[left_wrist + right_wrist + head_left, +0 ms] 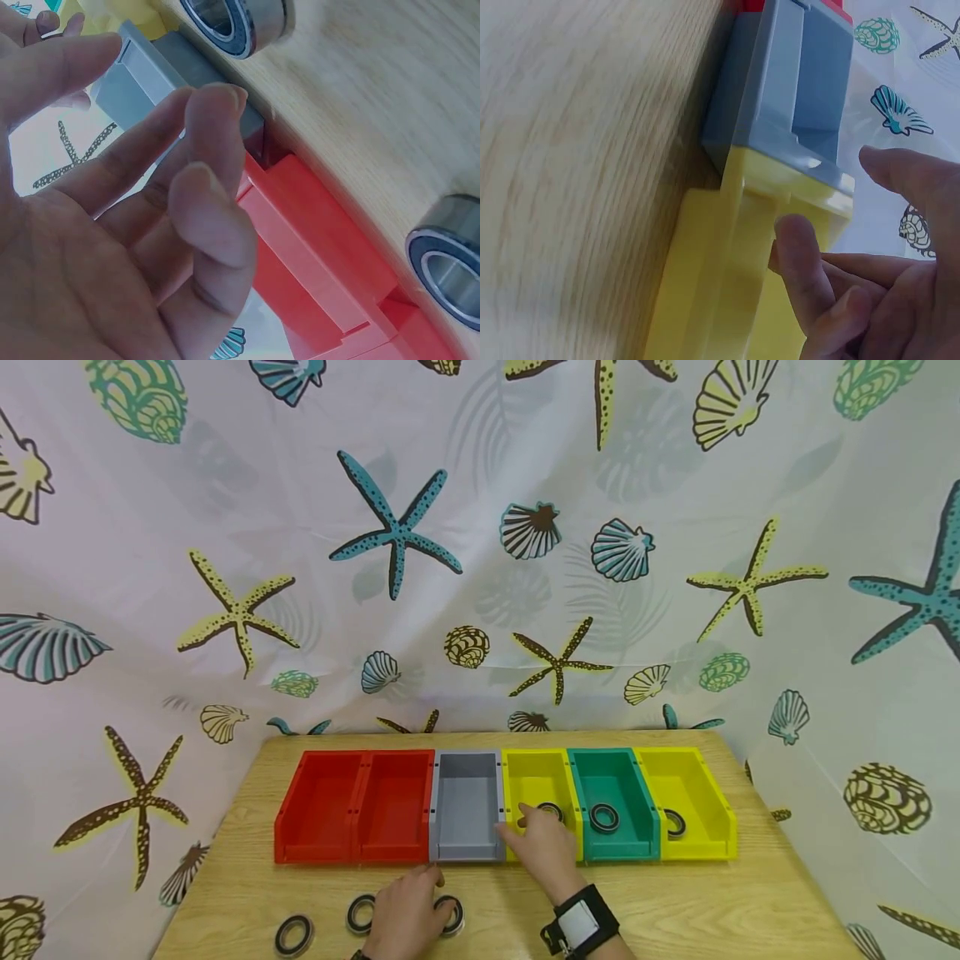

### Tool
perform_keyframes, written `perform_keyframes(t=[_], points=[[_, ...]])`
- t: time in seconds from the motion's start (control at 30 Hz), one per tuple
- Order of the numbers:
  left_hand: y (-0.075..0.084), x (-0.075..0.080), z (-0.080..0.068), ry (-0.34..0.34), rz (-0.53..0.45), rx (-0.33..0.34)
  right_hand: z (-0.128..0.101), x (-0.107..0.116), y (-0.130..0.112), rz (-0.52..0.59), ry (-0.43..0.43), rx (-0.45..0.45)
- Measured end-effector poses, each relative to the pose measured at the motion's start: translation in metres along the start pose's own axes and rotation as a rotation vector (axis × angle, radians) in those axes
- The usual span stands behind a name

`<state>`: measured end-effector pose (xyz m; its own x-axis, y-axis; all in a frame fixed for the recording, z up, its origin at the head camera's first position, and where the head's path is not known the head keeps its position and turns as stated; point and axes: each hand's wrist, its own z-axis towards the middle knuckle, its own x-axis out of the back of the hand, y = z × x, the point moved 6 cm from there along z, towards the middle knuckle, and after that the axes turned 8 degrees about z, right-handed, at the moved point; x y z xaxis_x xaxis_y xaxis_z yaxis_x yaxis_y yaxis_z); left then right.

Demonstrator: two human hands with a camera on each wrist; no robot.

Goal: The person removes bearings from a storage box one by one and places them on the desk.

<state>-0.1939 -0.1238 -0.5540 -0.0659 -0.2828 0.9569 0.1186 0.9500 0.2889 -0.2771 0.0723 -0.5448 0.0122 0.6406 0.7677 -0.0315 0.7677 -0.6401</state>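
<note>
Shell-print cloth backs the bench [750, 902], where the right hand [543, 847], fingers loose and empty, hovers over a yellow bin [538, 777] just above its bearing [551, 811], while the left hand [405, 914], also holding nothing, rests beside a bearing on the bench [454, 917], ready for picking.

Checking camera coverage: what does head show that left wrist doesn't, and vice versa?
Head only: the teal plastic bin and far-right yellow plastic bin, each with a black-and-steel bearing ring, the right hand at the near yellow bin, and the wooden table's full spread. Left wrist only: the left hand's palm, fingers loosely curled, holding nothing. Both: grey plastic bin, red plastic bins, loose bearings on the table.
</note>
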Motion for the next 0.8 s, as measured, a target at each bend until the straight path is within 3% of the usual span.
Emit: perform_keyframes(t=[0.27, 0.8], points=[[-0.001, -0.004, 0.003, -0.019, 0.016, 0.024, 0.000, -0.012, -0.004, -0.035, -0.030, -0.006], [0.001, -0.012, 0.006, -0.008, 0.003, 0.037, -0.001, -0.016, -0.003, -0.081, 0.023, 0.041]])
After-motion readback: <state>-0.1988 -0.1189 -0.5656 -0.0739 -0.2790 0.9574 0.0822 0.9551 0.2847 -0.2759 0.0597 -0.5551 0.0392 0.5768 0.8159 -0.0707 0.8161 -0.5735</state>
